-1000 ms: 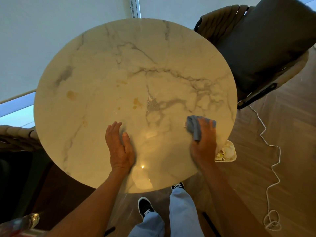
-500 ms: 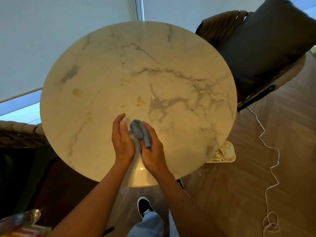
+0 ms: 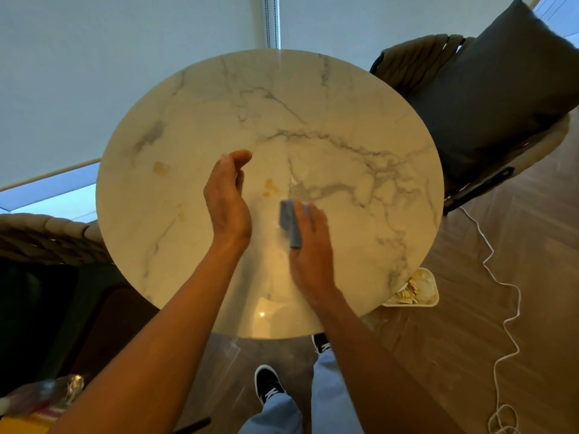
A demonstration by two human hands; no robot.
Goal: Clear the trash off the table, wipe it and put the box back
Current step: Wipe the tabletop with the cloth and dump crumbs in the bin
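Observation:
The round marble table (image 3: 344, 98) carries yellow-brown stains at the left (image 3: 161, 167) and near the middle (image 3: 271, 187). My right hand (image 3: 310, 245) lies flat on the near middle of the top and holds a blue-grey cloth (image 3: 289, 223) against it. The cloth folds up over the index-finger side, and the thumb is hidden under it. My left hand (image 3: 227, 198) hovers on edge just left of the cloth, fingers relaxed, holding nothing. A white bin (image 3: 416, 289) with paper scraps stands on the floor under the table's right edge.
A woven chair with a dark cushion (image 3: 488, 89) stands at the back right. Another woven chair (image 3: 47, 236) is at the left. A white cord (image 3: 504, 324) trails over the wooden floor at the right. A clear bottle (image 3: 59, 389) and a colourful package lie at the bottom left.
My right hand swept the cloth from the table's right side to the near middle, then slightly right again. My left hand lifted off the tabletop and turned on edge.

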